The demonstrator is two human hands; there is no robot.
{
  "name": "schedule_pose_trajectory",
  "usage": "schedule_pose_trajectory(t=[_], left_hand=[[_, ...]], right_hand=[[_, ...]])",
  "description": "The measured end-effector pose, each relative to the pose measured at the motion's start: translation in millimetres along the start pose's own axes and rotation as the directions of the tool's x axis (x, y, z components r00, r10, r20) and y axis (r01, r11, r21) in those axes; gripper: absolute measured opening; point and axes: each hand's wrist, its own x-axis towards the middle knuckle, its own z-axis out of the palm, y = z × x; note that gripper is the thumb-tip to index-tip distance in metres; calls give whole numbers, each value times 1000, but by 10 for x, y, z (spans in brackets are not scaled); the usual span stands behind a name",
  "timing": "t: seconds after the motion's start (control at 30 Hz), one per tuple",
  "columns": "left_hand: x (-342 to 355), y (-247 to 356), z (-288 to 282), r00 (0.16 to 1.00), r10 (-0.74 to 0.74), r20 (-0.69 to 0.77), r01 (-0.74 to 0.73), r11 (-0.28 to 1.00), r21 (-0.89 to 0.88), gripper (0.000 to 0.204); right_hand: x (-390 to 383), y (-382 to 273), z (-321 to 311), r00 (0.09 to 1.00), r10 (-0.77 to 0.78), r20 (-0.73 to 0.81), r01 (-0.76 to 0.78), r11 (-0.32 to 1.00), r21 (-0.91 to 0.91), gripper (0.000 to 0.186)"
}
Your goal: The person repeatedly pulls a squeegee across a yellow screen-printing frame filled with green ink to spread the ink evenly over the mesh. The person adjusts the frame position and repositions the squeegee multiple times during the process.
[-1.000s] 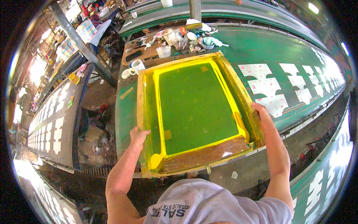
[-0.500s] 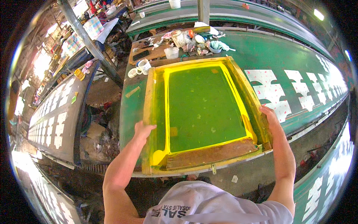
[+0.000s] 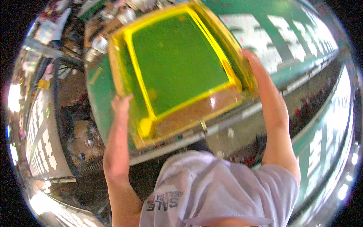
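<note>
The wooden-framed printing screen was found over the near part of the green worktop, slanted in view, its near side beside the metal edge rail. Whether the frame rested on the surface or was raised could not be told. Thick yellow ink bordered the mesh and lay heaviest at the near left corner — in this inspector's judgement the likeliest source of a drip or smear, had that corner dipped.

The left hand held the frame's left side, thumb laid over the wood. The right hand held the right side. The fingers of both appeared closed on the frame, though their undersides were hidden. Ink on the wood could have loosened either hold; an uneven pull could have twisted the frame.

White cut pieces lay just beyond the right side, where a swing that way could have smudged them. A white mug, blurred, stood near the far left corner — liable to be knocked by a leftward swing.
</note>
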Motion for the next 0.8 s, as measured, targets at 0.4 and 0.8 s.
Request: schedule_pose_trajectory(t=[0.4, 0.8], left_hand=[[-218, 145, 28, 990, 27, 138, -3, 986, -169, 57], [-860, 360, -303, 988, -92, 124, 120, 964, -236, 45]], right_hand=[[-290, -212, 131, 997, -29, 65, 29, 1000, 10, 53], [-510, -953, -164, 976, 17, 219, -37, 995, 88, 57]])
